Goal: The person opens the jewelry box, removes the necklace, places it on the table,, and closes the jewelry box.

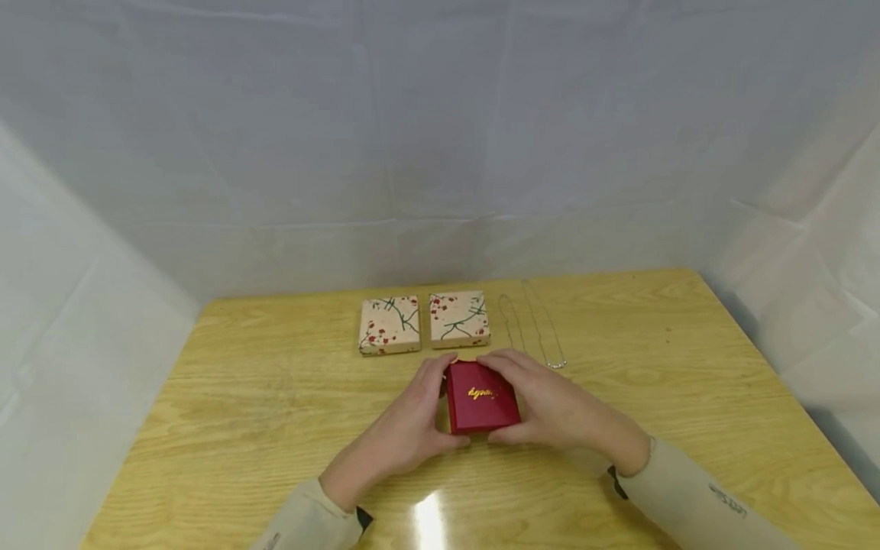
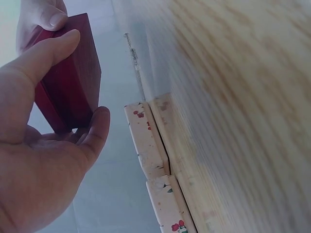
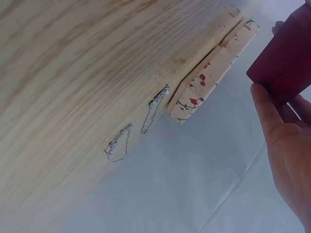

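A dark red jewelry box (image 1: pixel 483 409) with gold lettering on its lid is held between both hands, raised off the table. Its lid appears down on the base. My left hand (image 1: pixel 412 424) grips the left side, the thumb on the near edge and fingers at the far edge. From the opposite side my right hand (image 1: pixel 560 401) grips it the same way. In the left wrist view the box (image 2: pixel 73 77) shows a seam between lid and base. Just beyond the hands lie two silver necklaces, one (image 1: pixel 556 365) with a row of shiny beads.
Two cream boxes with red blossoms and dark branches, a left one (image 1: pixel 389 325) and a right one (image 1: pixel 459 319), lie side by side toward the back of the wooden table (image 1: pixel 261 428). White sheets (image 1: pixel 440 137) hang behind and at both sides.
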`<state>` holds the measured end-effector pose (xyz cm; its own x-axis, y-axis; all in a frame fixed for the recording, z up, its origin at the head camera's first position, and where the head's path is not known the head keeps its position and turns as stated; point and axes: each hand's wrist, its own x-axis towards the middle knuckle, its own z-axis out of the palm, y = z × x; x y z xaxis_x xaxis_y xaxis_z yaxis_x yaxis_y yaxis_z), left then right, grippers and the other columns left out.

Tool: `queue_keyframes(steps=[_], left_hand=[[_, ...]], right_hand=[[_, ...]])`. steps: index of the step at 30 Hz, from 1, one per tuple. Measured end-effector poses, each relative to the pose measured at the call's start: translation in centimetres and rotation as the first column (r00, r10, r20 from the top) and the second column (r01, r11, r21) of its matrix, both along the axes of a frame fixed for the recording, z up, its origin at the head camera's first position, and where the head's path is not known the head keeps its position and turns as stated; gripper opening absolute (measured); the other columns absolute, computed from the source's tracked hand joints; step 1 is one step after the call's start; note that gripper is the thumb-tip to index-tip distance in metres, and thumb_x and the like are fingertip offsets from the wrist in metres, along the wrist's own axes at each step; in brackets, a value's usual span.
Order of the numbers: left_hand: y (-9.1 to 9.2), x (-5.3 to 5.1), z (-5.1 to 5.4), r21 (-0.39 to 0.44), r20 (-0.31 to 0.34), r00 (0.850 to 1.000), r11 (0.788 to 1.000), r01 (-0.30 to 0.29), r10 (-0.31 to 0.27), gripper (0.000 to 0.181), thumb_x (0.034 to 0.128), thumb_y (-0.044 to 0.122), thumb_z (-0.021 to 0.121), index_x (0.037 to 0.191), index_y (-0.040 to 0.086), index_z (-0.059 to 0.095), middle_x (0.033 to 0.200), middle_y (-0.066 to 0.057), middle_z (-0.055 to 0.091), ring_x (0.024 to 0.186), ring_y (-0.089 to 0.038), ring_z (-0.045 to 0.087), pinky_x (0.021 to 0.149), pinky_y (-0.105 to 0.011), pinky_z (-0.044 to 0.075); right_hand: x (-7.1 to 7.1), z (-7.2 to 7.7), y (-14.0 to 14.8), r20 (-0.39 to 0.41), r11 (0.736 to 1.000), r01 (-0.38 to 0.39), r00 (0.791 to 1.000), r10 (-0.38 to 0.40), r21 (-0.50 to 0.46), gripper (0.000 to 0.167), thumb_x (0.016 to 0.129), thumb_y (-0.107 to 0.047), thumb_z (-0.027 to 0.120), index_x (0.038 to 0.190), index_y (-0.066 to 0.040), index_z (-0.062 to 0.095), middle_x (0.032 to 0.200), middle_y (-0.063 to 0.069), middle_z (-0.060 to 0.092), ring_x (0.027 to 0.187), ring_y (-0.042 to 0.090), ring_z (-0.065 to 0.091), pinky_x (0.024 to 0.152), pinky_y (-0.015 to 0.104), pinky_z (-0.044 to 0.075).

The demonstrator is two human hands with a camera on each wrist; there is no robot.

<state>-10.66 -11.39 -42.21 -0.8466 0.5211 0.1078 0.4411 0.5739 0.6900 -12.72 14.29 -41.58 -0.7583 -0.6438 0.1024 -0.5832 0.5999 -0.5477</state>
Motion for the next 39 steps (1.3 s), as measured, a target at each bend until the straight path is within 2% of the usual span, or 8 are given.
queue_keyframes(steps=[11, 18, 22, 28, 33, 39], left_hand=[[-0.1, 0.0, 0.0, 0.037, 0.033, 0.999, 0.999, 0.008, -0.009, 0.114, 0.077, 0.011, 0.096, 0.165, 0.007, 0.024, 0.148, -0.005, 0.047, 0.138, -0.021, 0.052, 0.117, -0.036, 0.043], [-0.1, 0.0, 0.1, 0.048, 0.036, 0.999, 0.999, 0.018, -0.02, 0.113, 0.0781, 0.012, 0.096, 0.165, 0.007, 0.025, 0.147, -0.004, 0.046, 0.138, -0.021, 0.052, 0.117, -0.038, 0.044], [-0.4, 0.1, 0.2, 0.022, 0.015, 1.0, 1.0, 0.009, -0.009, 0.112, 0.0786, 0.014, 0.095, 0.166, 0.008, 0.025, 0.148, -0.004, 0.047, 0.137, -0.02, 0.052, 0.117, -0.039, 0.043], [-0.7, 0.1, 0.1, -0.023, -0.017, 1.0, 1.0, -0.009, 0.009, 0.109, 0.0798, 0.017, 0.094, 0.166, 0.008, 0.028, 0.152, -0.006, 0.045, 0.139, -0.021, 0.049, 0.119, -0.041, 0.04], [-0.8, 0.1, 0.2, -0.028, -0.023, 1.0, 0.999, -0.015, 0.015, 0.102, 0.0803, 0.018, 0.094, 0.162, 0.005, 0.034, 0.151, -0.007, 0.045, 0.139, -0.022, 0.05, 0.119, -0.04, 0.04], [-0.9, 0.1, 0.2, -0.043, -0.02, 0.999, 0.999, -0.027, 0.026, 0.102, 0.0808, 0.02, 0.093, 0.162, 0.005, 0.034, 0.153, -0.008, 0.044, 0.14, -0.024, 0.05, 0.12, -0.04, 0.039]], right_hand=[[-0.1, 0.0, 0.3, 0.031, 0.999, -0.006, 0.999, 0.008, -0.052, 0.1, 0.081, -0.041, 0.094, 0.161, -0.011, 0.041, 0.158, -0.004, 0.047, 0.14, 0.015, 0.05, 0.114, 0.042, 0.046], [0.0, 0.2, 0.5, 0.016, 0.997, -0.02, 1.0, 0.021, -0.077, 0.1, 0.081, -0.041, 0.094, 0.161, -0.012, 0.041, 0.157, -0.003, 0.047, 0.139, 0.015, 0.05, 0.114, 0.043, 0.047], [0.1, 0.4, 0.8, 0.002, 0.996, -0.017, 1.0, 0.017, -0.083, 0.1, 0.081, -0.042, 0.094, 0.161, -0.015, 0.041, 0.155, -0.004, 0.048, 0.138, 0.016, 0.051, 0.113, 0.045, 0.048], [0.1, 0.7, 1.6, -0.019, 0.998, 0.007, 1.0, -0.009, -0.061, 0.102, 0.08, -0.047, 0.093, 0.161, -0.013, 0.041, 0.157, -0.002, 0.046, 0.141, 0.02, 0.049, 0.114, 0.049, 0.047], [0.1, 0.7, 2.3, -0.046, 0.999, 0.025, 0.999, -0.027, -0.042, 0.103, 0.079, -0.05, 0.093, 0.161, -0.014, 0.042, 0.158, 0.002, 0.046, 0.144, 0.023, 0.045, 0.115, 0.052, 0.045], [0.0, 0.8, 3.4, -0.087, 0.999, 0.034, 0.996, -0.037, -0.038, 0.099, 0.081, -0.05, 0.092, 0.16, -0.014, 0.044, 0.155, 0.0, 0.047, 0.142, 0.02, 0.043, 0.113, 0.051, 0.047]])
